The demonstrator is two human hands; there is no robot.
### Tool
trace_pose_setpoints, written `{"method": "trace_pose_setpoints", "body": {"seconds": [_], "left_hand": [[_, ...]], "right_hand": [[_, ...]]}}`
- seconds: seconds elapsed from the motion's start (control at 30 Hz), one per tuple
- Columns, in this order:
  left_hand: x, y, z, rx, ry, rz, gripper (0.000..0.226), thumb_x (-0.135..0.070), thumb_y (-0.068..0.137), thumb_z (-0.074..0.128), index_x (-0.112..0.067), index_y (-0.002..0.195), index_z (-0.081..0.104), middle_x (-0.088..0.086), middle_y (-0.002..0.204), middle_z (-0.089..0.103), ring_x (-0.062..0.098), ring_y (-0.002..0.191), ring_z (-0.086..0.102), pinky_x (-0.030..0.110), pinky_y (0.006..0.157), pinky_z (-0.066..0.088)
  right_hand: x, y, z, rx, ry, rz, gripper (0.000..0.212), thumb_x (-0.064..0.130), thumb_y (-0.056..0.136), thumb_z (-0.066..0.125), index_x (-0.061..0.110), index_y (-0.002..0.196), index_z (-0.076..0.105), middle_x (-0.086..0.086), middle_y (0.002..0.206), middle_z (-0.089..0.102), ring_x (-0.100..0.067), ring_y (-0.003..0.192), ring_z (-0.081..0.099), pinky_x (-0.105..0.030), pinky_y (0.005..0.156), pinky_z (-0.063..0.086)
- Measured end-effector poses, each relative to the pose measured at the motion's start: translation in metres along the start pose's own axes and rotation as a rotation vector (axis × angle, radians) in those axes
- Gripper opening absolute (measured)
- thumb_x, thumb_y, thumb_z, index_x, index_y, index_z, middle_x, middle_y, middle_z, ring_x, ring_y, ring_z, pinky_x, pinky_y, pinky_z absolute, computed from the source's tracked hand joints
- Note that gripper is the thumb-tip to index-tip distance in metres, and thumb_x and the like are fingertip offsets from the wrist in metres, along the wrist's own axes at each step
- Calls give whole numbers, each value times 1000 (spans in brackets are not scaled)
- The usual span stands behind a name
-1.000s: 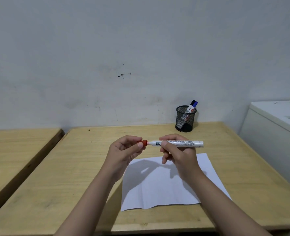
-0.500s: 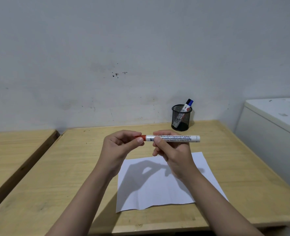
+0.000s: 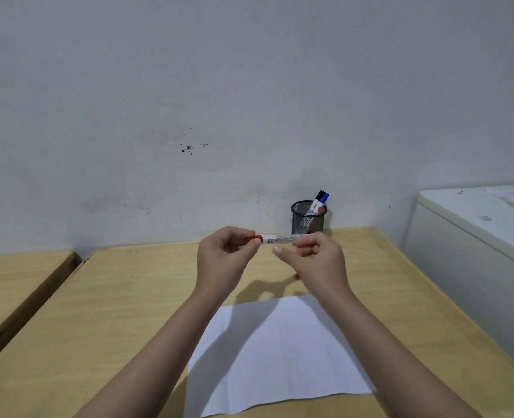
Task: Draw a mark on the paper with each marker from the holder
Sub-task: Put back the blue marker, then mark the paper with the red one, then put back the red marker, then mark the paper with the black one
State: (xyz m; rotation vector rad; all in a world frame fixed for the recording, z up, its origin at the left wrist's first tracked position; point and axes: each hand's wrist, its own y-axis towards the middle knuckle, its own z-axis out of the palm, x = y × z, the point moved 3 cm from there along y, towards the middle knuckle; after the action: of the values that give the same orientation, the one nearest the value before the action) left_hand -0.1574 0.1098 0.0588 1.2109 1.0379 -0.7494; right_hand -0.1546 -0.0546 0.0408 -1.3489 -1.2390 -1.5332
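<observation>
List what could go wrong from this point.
1. The left hand pinches the red cap end of the marker while the right hand holds the barrel; a sudden pull could jerk the tip and smear ink on fingers.
2. Both hands are raised beyond the paper, so any stray mark might land on the wooden table.

I see a white marker (image 3: 279,238) with dark printed lettering along its barrel and a red cap end. Behind it stands a black wire-mesh holder (image 3: 308,218), and out of the holder poke two more white markers, one capped black (image 3: 320,195), one blue (image 3: 325,197). Below the marker lies a plain white sheet of paper (image 3: 279,354) on a pale yellow wood-grain table (image 3: 105,312). The wall (image 3: 219,101) behind the holder is grey-white with small dark specks.
</observation>
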Motion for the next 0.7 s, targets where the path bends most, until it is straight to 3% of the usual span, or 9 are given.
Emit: {"method": "trace_pose_setpoints", "body": {"seconds": [0.13,0.23,0.37,0.43,0.5,0.57,0.7], "left_hand": [[0,27,33,98,83,29,11,-6,71,75,-14,77,71,3,70,70,7,63,62,18,64,51],[-4,48,58,140,86,79,13,-10,72,75,-15,82,70,2,70,67,4,62,60,16,64,49],[5,79,84,125,113,128,26,-23,73,76,-12,94,66,-2,79,68,5,71,64,8,65,46],[23,95,93,112,202,130,27,-30,73,75,-16,95,65,-3,92,69,8,84,65,5,67,43],[44,106,102,115,312,117,30,-34,74,73,-19,98,65,-5,103,67,9,96,62,12,75,44],[63,113,111,125,368,106,33,-33,74,73,-18,102,64,-4,109,66,10,102,58,20,84,42],[89,117,126,143,382,110,31,-30,76,72,-15,102,66,-1,109,66,8,100,56,19,87,39]], "right_hand": [[11,32,-10,133,-326,-429,32,11,66,81,16,95,68,3,86,66,-5,74,59,-7,71,43],[14,56,-20,176,-339,-537,33,7,72,76,18,102,69,3,85,70,-8,79,65,-16,75,49],[23,100,-44,-13,-220,-588,51,4,76,73,32,115,57,1,80,67,-10,67,65,-17,70,52],[28,126,-58,-157,-81,-572,51,1,77,72,26,118,55,1,78,65,-4,58,61,-14,63,50],[28,150,-68,-272,-25,-530,50,2,78,72,20,121,53,4,79,65,0,52,60,-9,58,47],[21,168,-73,-318,-57,-471,55,8,78,73,25,125,49,4,82,67,-1,54,64,-8,60,47],[-6,193,-69,-308,-167,-374,48,12,75,75,30,114,54,4,77,70,-2,56,65,-8,61,45]]}}
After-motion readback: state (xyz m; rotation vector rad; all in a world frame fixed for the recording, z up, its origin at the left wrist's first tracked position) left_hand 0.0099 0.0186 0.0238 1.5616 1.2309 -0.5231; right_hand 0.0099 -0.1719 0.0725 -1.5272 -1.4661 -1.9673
